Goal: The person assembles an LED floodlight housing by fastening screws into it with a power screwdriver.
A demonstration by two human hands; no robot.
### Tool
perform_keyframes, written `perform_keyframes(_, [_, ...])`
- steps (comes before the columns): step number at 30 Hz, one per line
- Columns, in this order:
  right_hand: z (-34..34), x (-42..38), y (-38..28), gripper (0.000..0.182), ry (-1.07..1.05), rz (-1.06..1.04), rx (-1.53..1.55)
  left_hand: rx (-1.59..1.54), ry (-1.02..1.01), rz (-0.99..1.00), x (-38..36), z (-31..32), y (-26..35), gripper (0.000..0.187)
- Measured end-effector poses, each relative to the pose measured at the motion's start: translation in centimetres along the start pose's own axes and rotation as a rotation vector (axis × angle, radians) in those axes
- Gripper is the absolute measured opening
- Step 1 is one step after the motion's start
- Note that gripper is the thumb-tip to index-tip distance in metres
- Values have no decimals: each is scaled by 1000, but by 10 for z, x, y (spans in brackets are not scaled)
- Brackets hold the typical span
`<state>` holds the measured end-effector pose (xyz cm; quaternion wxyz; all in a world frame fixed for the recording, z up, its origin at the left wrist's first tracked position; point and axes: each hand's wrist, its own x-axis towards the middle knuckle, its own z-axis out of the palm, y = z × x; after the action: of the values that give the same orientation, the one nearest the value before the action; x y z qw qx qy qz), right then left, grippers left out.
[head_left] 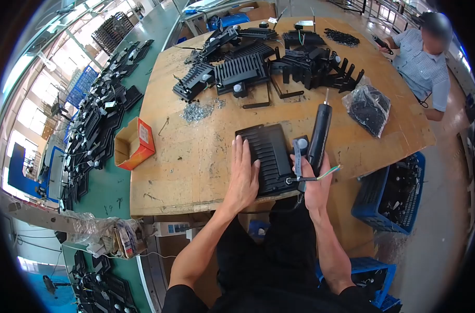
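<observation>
A black finned lamp housing lies near the front edge of the wooden table, fins facing up. My left hand rests flat along its left side, fingers stretched out. My right hand is closed around the lower end of a black electric screwdriver, whose metal bit points up and away from me. Close to the right fingers, a short cable with bare-ended coloured wires sticks out from the housing's right side. A grey knob-like fitting and a bracket sit between the housing and the screwdriver.
More finned housings and black brackets are piled at the back. Loose screws, an orange box and a plastic bag of black parts lie around. A blue crate stands right; a co-worker is beyond.
</observation>
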<state>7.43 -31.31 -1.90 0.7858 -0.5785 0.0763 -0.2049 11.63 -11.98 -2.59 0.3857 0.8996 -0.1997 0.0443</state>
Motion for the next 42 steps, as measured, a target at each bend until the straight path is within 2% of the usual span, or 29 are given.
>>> perform_keyframes(3, [17, 18, 11, 34, -80, 17, 32, 17, 117, -22, -10, -8, -6, 60])
perform_keyframes(6, [34, 27, 2, 31, -137, 176, 50, -13, 267, -109, -20, -10, -11, 64])
perform_keyframes(9, [18, 15, -9, 30, -93, 147, -24, 54, 329, -152, -14, -1, -13, 69])
perform_keyframes(11, [-13, 6, -9, 28, -141, 88, -10, 31, 320, -186, -10, -4, -17, 73])
perform_keyframes(13, [-31, -14, -45, 29, -100, 236, -87, -367, 295, -239, -6, -12, -25, 72])
perform_keyframes(14, [-39, -26, -53, 29, -94, 243, -96, -569, 324, -374, -6, -40, -10, 70])
perform_keyframes(15, [-48, -37, -58, 32, -72, 270, -147, -491, 409, -410, -12, -57, -18, 65])
perform_keyframes(16, [-55, -46, -61, 35, -51, 294, -196, -522, 513, -312, -16, -69, -31, 59])
perform_keyframes(18, [-68, -65, -62, 37, -65, 350, -229, -566, 581, -312, -27, -97, -35, 47])
perform_keyframes(19, [-72, -73, -62, 39, -89, 402, -256, -571, 573, -320, -30, -106, -45, 47])
perform_keyframes(21, [-74, -82, -61, 39, -118, 435, -274, -375, 549, -390, -32, -125, -68, 40])
perform_keyframes(22, [-73, -85, -58, 39, -133, 465, -310, -375, 553, -397, -28, -131, -77, 40])
perform_keyframes(25, [-69, -89, -49, 37, -159, 483, -339, -333, 630, -356, -3, -148, -99, 31])
perform_keyframes(28, [-60, -87, -49, 39, -136, 491, -319, -148, 531, -296, 26, -156, -116, 20])
perform_keyframes(29, [-59, -88, -47, 42, -126, 507, -278, -144, 539, -300, 35, -160, -117, 20])
perform_keyframes(32, [-58, -91, -45, 49, -120, 547, -237, 236, 397, -223, 60, -173, -121, 18])
perform_keyframes(37, [-64, -93, -38, 55, -122, 555, -247, 257, 377, -159, 104, -164, -153, 18])
perform_keyframes(40, [-62, -93, -39, 59, -116, 551, -290, 320, 308, 25, 135, -153, -151, 21])
perform_keyframes(42, [-56, -92, -44, 53, -74, 571, -275, 384, 309, 50, 155, -144, -162, 20])
